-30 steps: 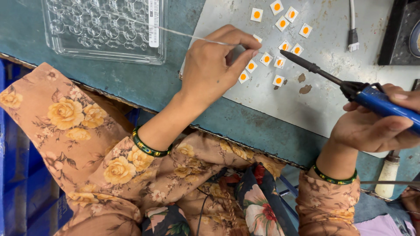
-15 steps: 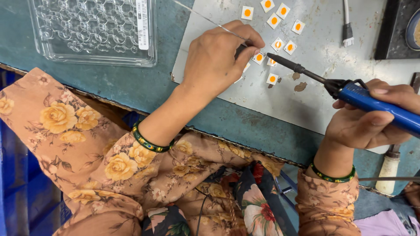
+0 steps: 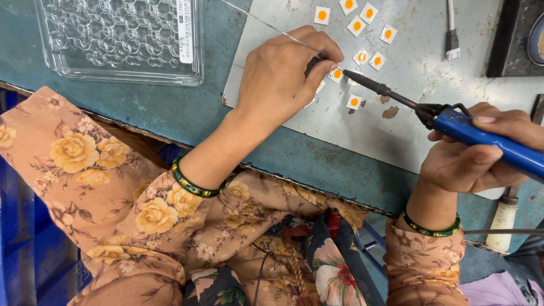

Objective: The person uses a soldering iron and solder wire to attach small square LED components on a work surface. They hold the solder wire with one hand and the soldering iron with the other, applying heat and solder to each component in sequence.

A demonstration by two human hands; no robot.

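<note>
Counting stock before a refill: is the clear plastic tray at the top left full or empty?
Empty, as far as it shows: the tray's clear pockets show only the teal table through them. Its top edge is cut off.

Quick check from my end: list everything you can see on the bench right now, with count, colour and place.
LED chips: about ten showing, white squares with orange centres, on the plate's upper part.
Metal plate: one, grey, right of centre.
Soldering iron: one, blue handle, black tip at a chip.
Solder wire: one, thin silver strand, running to the tip.
Plastic tray: one, clear, top left.
Workbench: teal.
Left hand: pinching the wire.
Right hand: gripping the iron.
</note>
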